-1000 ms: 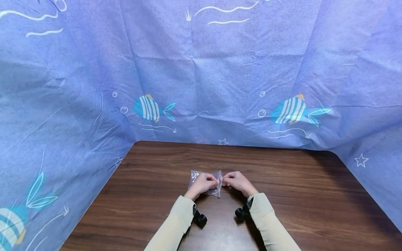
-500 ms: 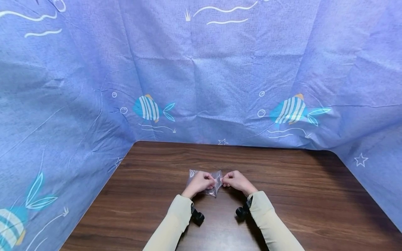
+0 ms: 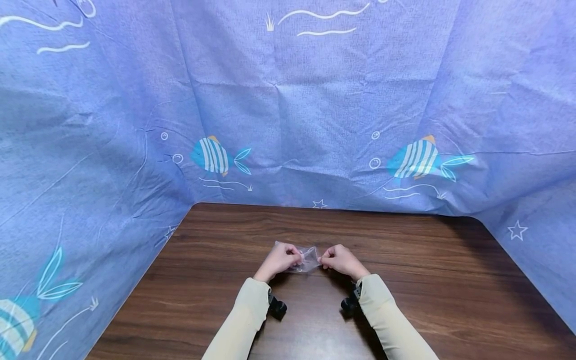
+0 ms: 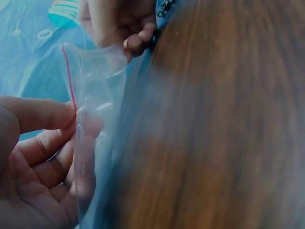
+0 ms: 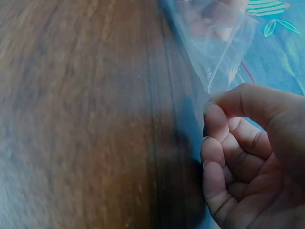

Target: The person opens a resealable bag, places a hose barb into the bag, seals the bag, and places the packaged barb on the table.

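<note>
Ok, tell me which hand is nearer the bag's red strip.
Left: the left hand pinches the bag right at the red strip; the right hand pinches the bag's edge, apart from the strip.

Head view bright, pale glare on near tabletop (image 3: 310,332), shadow along right side; wrist views dimmer, tabletop blurred

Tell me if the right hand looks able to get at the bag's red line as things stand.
Likely yes, once it lets go: the right hand pinches the clear plastic bag, and part of the red line shows uncovered beyond the left hand.
</note>
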A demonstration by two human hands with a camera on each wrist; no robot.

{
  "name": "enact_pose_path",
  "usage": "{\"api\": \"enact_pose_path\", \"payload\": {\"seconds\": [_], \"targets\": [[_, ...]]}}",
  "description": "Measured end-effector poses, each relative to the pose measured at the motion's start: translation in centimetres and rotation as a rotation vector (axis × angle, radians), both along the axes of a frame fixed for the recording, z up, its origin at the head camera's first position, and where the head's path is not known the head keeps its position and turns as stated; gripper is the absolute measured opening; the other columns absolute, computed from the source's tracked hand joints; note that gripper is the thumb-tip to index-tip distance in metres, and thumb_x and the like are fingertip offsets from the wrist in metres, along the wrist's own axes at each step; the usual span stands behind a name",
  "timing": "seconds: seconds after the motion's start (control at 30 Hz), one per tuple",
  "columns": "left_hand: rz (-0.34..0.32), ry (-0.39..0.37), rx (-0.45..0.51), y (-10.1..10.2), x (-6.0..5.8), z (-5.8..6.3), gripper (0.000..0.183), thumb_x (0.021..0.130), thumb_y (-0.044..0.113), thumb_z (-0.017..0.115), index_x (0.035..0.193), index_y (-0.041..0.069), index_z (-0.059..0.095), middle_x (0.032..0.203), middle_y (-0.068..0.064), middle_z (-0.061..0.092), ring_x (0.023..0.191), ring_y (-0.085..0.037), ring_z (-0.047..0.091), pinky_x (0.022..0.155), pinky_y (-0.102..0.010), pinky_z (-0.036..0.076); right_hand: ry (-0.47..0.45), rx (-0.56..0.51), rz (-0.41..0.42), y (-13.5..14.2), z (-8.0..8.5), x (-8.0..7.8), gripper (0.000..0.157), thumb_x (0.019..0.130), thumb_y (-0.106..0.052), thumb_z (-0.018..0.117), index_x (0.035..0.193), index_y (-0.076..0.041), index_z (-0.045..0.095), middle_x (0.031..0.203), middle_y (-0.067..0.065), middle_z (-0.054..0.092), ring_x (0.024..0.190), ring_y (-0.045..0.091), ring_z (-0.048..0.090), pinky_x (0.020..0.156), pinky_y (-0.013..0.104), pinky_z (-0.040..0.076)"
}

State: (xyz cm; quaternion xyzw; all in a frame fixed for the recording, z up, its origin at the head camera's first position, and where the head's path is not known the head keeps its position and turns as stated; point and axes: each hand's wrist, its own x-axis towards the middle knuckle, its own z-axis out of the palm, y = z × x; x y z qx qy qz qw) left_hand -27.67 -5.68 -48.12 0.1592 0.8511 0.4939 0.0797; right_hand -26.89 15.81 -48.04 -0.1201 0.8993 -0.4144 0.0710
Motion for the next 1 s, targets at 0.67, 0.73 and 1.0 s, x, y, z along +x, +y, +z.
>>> {"api": "enact_pose_path", "payload": {"seconds": [0.67,0.73,1.0], "targets": [[-0.061,0.058,-0.129,-1.6,-0.4,0.8,0.017,0.088,0.015,0.064,0.074,0.006,0.07,0.072,-0.002,0.068,0.057,-0.007,0.049,0.057,-0.021,0.041,0.075,0.167,0.058,0.7,1.3,0.1,0.014,0.083,-0.015,0.066,0.07,-0.011,0.071,0.06,-0.007,0.06,0.053,0.006,0.044,0.051,0.022,0.037],[-0.064,0.05,-0.136,-1.7,-0.6,0.7,0.018,0.089,0.015,0.063,0.074,0.007,0.07,0.073,-0.001,0.069,0.058,-0.007,0.049,0.058,-0.022,0.042,0.091,0.172,0.07,0.8,1.4,0.1,0.014,0.081,-0.013,0.065,0.069,-0.01,0.07,0.058,-0.008,0.059,0.051,0.006,0.044,0.05,0.022,0.037],[-0.076,-0.002,-0.135,-1.9,-0.6,0.5,0.015,0.089,0.015,0.064,0.077,0.008,0.069,0.072,0.002,0.065,0.059,-0.009,0.051,0.055,-0.024,0.043,0.145,0.219,0.106,1.1,2.1,0.2,0.015,0.076,-0.007,0.062,0.063,-0.012,0.065,0.054,-0.01,0.051,0.048,0.005,0.043,0.049,0.021,0.038]]}}
